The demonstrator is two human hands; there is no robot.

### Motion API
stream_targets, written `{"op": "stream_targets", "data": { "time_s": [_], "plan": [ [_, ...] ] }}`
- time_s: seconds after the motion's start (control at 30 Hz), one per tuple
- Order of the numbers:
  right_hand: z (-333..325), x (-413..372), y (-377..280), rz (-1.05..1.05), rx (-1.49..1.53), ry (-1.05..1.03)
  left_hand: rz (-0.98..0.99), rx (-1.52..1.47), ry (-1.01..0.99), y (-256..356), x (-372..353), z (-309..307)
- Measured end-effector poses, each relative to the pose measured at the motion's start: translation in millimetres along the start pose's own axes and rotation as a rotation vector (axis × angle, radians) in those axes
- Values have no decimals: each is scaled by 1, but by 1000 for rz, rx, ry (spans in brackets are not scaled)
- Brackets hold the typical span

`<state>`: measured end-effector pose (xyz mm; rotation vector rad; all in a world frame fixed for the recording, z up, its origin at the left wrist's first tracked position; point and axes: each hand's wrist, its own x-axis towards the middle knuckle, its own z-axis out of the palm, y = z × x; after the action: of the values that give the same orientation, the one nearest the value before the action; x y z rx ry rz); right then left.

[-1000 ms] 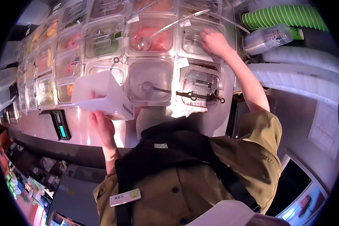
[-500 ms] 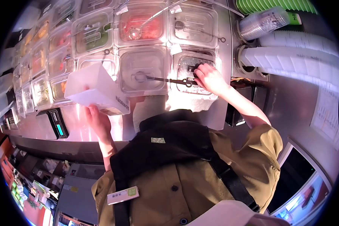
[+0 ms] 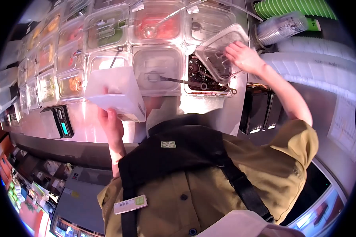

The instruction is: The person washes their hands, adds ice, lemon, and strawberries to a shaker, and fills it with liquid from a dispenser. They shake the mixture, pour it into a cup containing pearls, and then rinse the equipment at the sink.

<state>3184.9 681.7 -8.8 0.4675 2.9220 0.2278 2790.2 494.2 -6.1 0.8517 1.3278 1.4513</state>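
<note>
The right hand point(image 3: 244, 57) grips a clear lid point(image 3: 219, 49), tipped up over the tub of dark food point(image 3: 197, 74). The left hand point(image 3: 110, 125) holds a white box point(image 3: 114, 93) above the desk point(image 3: 87, 128)

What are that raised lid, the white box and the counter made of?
The lid in the right hand looks like clear, glossy hard plastic: what lies behind shows through it. The white box in the left hand seems to be matte paperboard, with crisp folded edges and small print. The counter is probably stainless steel, brushed and brightly reflecting the light.
</note>
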Motion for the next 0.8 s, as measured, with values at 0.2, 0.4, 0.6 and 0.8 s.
{"op": "stream_targets", "data": {
  "time_s": [0.2,0.4,0.6,0.8],
  "plan": [
    [8,14,50,131,40,31,-3,12,116,-1,-3,12],
    [44,38,50,243,151,125,-48,-17,-157,3,-8,-1],
    [25,18,-1,365,67,481,-111,22,-133,-11,-14,-12],
    [41,4,-104,621,377,-253,-220,145,-257,-12,-8,1]
  ]
}}
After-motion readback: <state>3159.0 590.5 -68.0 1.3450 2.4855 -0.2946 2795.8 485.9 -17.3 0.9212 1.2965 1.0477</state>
